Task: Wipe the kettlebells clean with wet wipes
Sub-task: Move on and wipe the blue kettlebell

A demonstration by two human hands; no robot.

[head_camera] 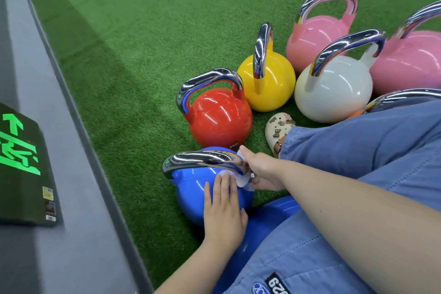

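Green turf carries the blue kettlebell (191, 188) nearest you. Your right hand (262, 170) clutches the wipe (243, 180) at the right end of its handle (202, 161), which runs leftward; your left hand (224, 207) rests flat on the ball below.

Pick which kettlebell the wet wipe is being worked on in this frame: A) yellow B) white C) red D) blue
D: the right hand pinches the wet wipe against the chrome handle of the blue kettlebell, while the left hand rests flat on its body.
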